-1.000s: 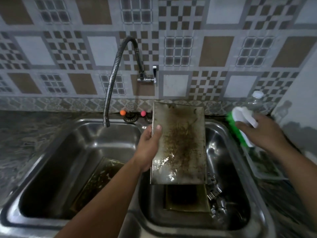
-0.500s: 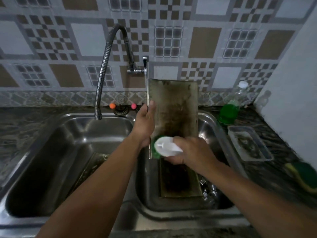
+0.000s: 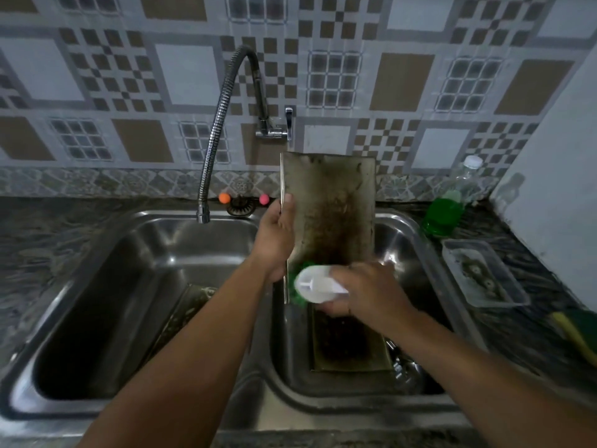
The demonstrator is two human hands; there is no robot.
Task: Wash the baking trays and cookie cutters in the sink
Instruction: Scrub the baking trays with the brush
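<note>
Head view: no legible writing on grimy baking tray [image 3: 332,202]

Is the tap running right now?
Off, it seems: no water shows below the spout, which hangs over the left basin.

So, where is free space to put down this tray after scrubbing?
The counter left of the left basin looks bare. That basin's near-left floor is free; another tray leans there. The right basin is crowded, as is the right counter with bottle, plastic container and sponge.
</note>
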